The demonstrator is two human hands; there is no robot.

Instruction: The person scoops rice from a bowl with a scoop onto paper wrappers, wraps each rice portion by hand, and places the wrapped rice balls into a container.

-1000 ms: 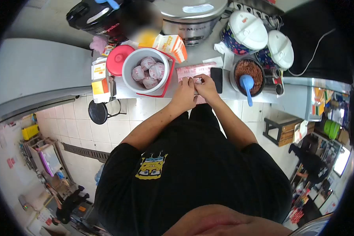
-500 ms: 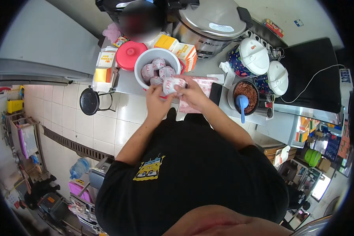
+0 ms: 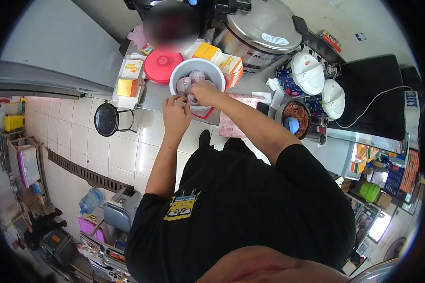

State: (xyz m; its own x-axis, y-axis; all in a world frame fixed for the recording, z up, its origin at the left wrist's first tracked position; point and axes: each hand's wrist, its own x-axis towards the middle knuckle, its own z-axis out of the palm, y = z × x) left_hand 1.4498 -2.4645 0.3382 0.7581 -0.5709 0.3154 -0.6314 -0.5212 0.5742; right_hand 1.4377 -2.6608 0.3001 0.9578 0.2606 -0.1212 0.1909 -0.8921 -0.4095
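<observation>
My right hand (image 3: 206, 93) reaches down into the white bucket (image 3: 213, 67), its fingers curled over a paper-wrapped rice bundle (image 3: 192, 99). The fingertips are partly hidden, and so is some of that bundle. Several similar white bundles with red print lie in the bucket, one of them a wrapped bundle (image 3: 182, 85) by the left wall. At the bucket's near left rim is my left hand (image 3: 175, 106), thumb and fingers apart, holding nothing. To the right, printed wrapping paper (image 3: 230, 130) lies over the counter's front edge under my right forearm.
A red lid (image 3: 163, 67) and yellow-and-white cartons (image 3: 229, 63) flank the bucket. Behind stands a large steel cooker (image 3: 259, 40). On the right are a pot of reddish-brown rice (image 3: 295, 111) with a blue scoop (image 3: 292, 125), a dark phone (image 3: 263, 109) and patterned containers (image 3: 288, 78).
Half a second ago both hands held a wrapped bundle in front of the bucket. My right hand has since moved into the bucket, and my left hand has drawn slightly left, off the bundle.
</observation>
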